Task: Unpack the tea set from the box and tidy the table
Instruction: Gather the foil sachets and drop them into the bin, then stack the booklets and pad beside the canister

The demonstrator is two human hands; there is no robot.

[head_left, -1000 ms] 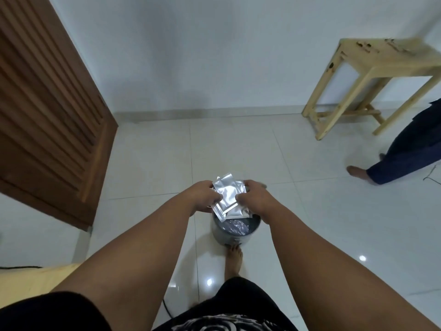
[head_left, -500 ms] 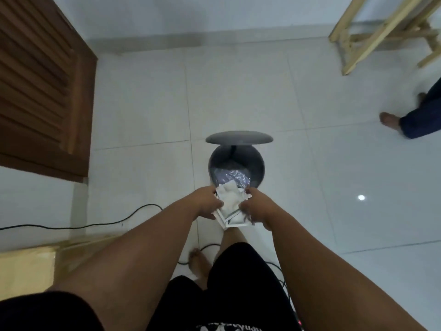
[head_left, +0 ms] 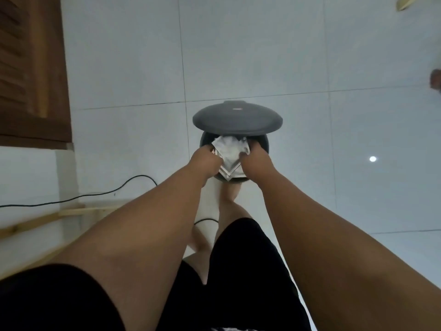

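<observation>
Silvery foil packets, a small stack, are held over the open mouth of a grey pedal bin. The top of the stack reaches under the raised lid; its lower corner points toward the near rim of the bin. Whether the packets touch anything inside the bin cannot be told.

Left hand is closed on the left edge of the stack, fingers curled around it. Right hand is closed on the right edge in the same manner. Both forearms reach forward and down from the bottom of the view.

The lid stands tilted up over the far side of the bin, hiding most of the interior. A bare foot sits just below the bin's near side; whether it presses a pedal cannot be told. Black shorts fill the lower middle.

The bin stands on a white tiled floor. A black cable runs across the floor at left. A brown louvred door occupies the upper left corner. A light reflection shows on a tile to the right of the bin.
</observation>
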